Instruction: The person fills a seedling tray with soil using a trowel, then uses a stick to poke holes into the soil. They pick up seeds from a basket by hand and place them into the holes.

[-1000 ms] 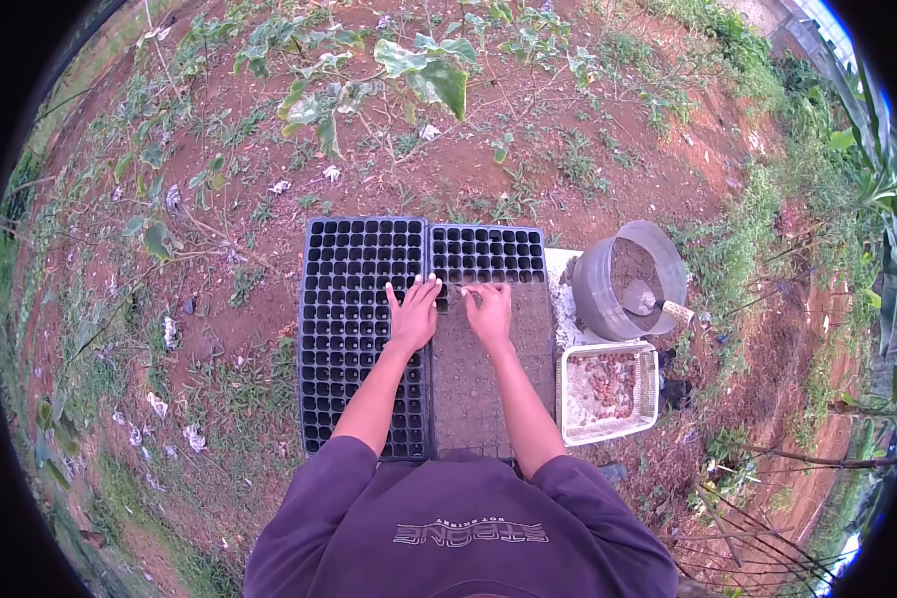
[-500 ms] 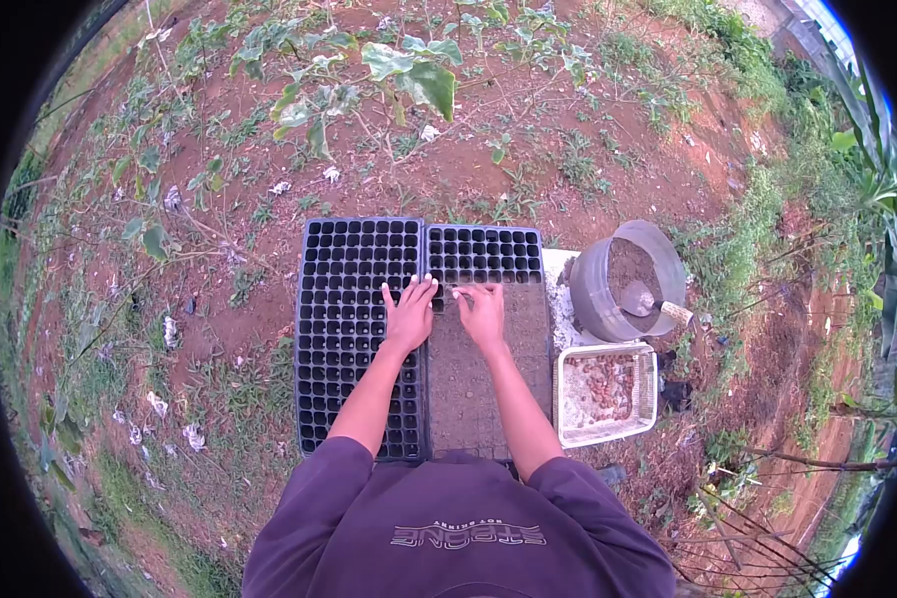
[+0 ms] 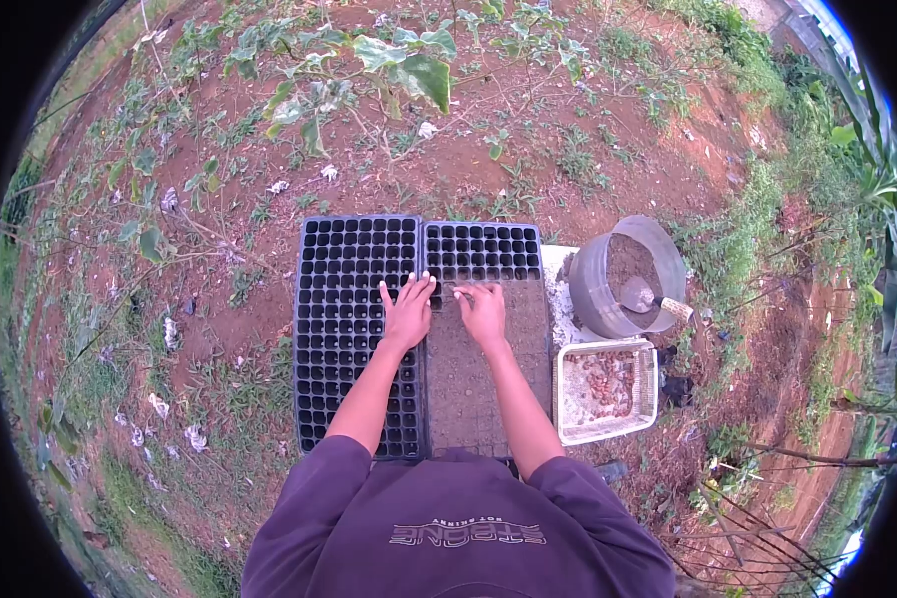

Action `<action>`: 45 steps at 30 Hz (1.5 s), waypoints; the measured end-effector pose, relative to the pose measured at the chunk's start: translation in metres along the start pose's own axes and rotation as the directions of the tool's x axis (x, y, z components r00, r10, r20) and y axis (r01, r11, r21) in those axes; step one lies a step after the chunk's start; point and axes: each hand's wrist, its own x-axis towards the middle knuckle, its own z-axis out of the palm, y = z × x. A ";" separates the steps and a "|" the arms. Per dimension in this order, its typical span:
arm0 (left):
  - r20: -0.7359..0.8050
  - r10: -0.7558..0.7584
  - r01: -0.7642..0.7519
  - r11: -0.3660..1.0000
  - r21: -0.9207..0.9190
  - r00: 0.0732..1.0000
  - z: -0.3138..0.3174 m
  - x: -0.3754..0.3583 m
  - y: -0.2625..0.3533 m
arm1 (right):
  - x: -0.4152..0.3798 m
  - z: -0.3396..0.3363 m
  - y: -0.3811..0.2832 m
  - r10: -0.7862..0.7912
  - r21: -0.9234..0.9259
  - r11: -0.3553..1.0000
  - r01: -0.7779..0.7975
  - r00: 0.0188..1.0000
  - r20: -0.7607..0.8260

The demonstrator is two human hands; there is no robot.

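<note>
Two black seedling trays lie side by side. The left tray (image 3: 344,299) has hollow cells, while the right tray (image 3: 483,234) shows hollow cells at its far end and brown soil (image 3: 478,399) over the rest. My left hand (image 3: 407,317) rests with fingers spread across the seam between the trays. Over the soil near the hollow cells, my right hand (image 3: 482,311) has its thumb and index finger pinched together; whatever they hold is too small to make out.
Right of the trays stands a round translucent tub (image 3: 590,289) with soil and a trowel (image 3: 674,308) in it. Nearer me is a cream basket (image 3: 608,433) with reddish-brown pieces. Leafy plants (image 3: 424,75) rise beyond the trays.
Both hands keep nearly the same positions and poses. The whole view has shifted very slightly.
</note>
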 end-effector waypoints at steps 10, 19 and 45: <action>-0.024 0.012 -0.012 1.000 -0.016 1.000 0.004 0.000 -0.002 | -0.002 0.001 -0.002 -0.029 -0.039 0.999 0.028 1.000 -0.010; -0.003 -0.006 0.006 1.000 0.001 1.000 0.002 0.000 0.001 | 0.000 -0.008 -0.008 -0.015 -0.055 0.998 0.015 1.000 -0.001; -0.028 0.010 -0.011 0.999 -0.041 1.000 0.003 0.000 -0.002 | 0.003 -0.010 -0.012 -0.003 -0.105 0.994 0.007 0.999 0.039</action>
